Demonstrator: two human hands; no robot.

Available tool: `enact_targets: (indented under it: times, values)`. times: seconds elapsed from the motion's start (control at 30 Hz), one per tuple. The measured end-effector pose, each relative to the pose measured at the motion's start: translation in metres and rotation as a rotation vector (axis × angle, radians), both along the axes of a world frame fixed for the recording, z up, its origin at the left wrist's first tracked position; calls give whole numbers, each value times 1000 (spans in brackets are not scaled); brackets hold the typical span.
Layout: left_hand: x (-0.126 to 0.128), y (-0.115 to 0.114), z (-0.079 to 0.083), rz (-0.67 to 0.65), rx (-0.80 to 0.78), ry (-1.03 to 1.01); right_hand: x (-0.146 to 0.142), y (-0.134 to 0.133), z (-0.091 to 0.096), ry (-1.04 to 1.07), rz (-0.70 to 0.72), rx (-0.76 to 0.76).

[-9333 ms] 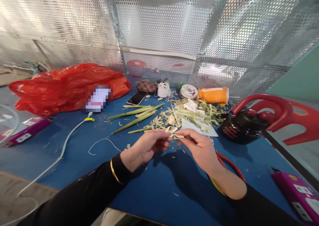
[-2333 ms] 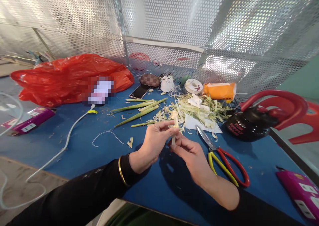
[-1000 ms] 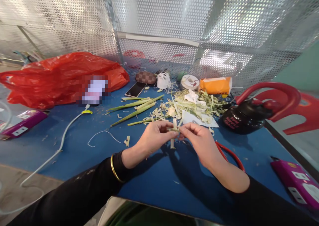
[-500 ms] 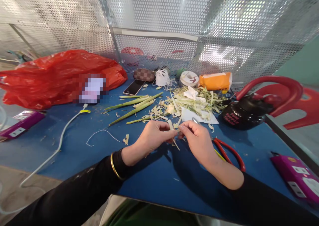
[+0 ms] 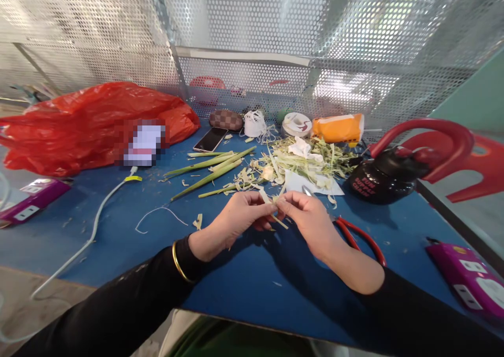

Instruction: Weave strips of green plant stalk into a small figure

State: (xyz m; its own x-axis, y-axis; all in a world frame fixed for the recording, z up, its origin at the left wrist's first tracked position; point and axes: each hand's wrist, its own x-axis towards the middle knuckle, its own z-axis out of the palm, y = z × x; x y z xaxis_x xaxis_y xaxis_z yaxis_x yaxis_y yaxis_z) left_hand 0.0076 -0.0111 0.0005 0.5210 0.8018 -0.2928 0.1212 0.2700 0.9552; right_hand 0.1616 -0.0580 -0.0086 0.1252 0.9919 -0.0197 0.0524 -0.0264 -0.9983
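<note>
Left hand (image 5: pixel 236 218) and right hand (image 5: pixel 309 218) meet mid-bench, fingers of both pinching one pale leaf strip (image 5: pixel 275 218) slanting toward the near edge.

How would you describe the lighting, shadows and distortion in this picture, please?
Head view: backlight glares through the perforated screen, washing it out at upper right; the left hand and right hand, pinching a leaf strip, cast soft shadows toward the camera on the blue table; the wide lens bows the edges; a patch on the red bag is pixelated.
</note>
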Motion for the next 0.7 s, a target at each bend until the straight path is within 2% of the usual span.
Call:
enact_targets:
  times: [0.2, 0.37, 0.7]
  values:
    - [-2, 1, 2, -90, -161, -42, 2, -1, 3, -100, -33, 6]
    - [0, 1, 0, -87, -153, -21, 2, -2, 1, -179, -22, 31]
    - [-1, 2, -5, -109, -210, -62, 1, -2, -2, -154, -60, 47]
